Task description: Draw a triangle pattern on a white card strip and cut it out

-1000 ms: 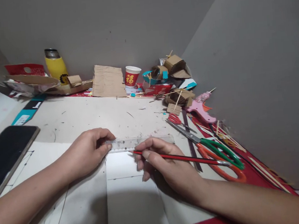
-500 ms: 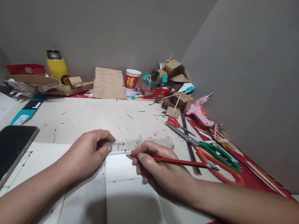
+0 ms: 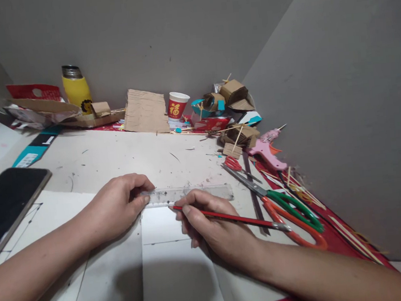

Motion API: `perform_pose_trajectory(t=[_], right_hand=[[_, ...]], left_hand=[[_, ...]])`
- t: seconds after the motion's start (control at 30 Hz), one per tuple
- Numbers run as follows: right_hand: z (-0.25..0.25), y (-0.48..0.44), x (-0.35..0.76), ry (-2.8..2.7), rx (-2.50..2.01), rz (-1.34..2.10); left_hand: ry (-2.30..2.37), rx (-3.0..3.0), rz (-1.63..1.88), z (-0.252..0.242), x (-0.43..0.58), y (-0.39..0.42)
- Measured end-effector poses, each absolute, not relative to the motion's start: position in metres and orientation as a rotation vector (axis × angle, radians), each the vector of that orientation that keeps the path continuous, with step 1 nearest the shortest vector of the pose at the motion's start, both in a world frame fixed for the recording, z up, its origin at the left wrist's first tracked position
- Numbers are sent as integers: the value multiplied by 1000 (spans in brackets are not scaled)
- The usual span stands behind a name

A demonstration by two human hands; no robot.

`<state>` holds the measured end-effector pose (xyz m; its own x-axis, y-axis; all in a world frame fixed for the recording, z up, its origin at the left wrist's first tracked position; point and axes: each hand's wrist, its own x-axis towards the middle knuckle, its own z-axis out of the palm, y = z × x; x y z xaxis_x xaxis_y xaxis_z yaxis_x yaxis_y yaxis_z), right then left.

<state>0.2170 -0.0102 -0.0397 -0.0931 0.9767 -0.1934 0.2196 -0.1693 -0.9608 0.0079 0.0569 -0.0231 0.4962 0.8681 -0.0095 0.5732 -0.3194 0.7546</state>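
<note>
In the head view, the pencil point(image 3: 241, 218) has just shifted slightly left along the near edge of the ruler point(image 3: 176, 193), so its tip seems set where ruler and paper point(image 3: 177, 265) meet; the right hand point(image 3: 214, 222) grips it, the left hand point(image 3: 116, 204) pinches the ruler's left end.

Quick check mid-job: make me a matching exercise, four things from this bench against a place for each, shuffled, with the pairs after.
Things:
1. clear flat plastic ruler
2. slim red-and-black pencil
3. rounded yellow bottle
4. red paper cup with a white rim

Places:
A. standing at the back left
B. in the grip of the right hand
C. just right of the brown cardboard sheet
D. held at one end by the left hand

Pairs: 1-D, 2-B, 3-A, 4-C
</note>
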Motion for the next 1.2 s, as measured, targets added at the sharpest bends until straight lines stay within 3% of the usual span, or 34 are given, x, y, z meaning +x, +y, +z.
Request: perform_pose_trajectory(t=[1.2], right_hand=[[-34, -9, 216, -1403, -1463, 1330]], left_hand=[[1163, 2040, 535, -25, 8, 57]])
